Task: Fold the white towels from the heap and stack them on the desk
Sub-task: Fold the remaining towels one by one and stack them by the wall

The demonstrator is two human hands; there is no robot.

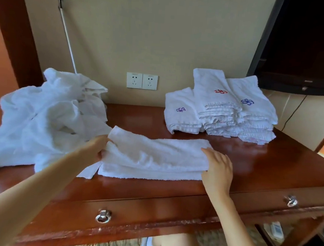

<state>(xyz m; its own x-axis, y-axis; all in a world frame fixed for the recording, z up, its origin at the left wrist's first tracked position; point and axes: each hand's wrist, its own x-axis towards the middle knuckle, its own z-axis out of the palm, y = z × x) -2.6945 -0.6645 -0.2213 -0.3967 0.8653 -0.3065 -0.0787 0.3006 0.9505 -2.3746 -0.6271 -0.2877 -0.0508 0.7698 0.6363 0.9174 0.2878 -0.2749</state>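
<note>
Head view shows the task well under way but not finished. On the right side of the counter (pixel 270 160), toward the wall, stands a tall stack (pixel 239 117) of folded white towels, with red and blue flower emblems on its top pieces. A lower pile (pixel 181 114) with a purple emblem sits touching the stack's left side. These count as done.

At the left of the frame the heap (pixel 47 117) of unfolded white towels is large and rumpled, and part of it hangs over the counter's left edge. By that sign, several towels remain.

Between heap and stack, near the front edge, lies the towel (pixel 154 155) now in work. It is a long band doubled lengthwise, and its left end touches the heap. The left hand (pixel 97 148) grips that end, with its fingers curled round the cloth. The right hand (pixel 218 170) rests on the other end, its fingers nearly straight on top, pressing and not clenched. The likely step is folding the band across its length before it joins the stack.

As for containers, two drawers are set in the counter's front. One is at lower centre (pixel 150 205) and the other at right (pixel 267 197). Each has a metal ring pull and both are shut, so their contents are hidden. At lower right, an open compartment (pixel 304 227) under the counter holds a small whitish object (pixel 274 231), too blurred to name.
</note>
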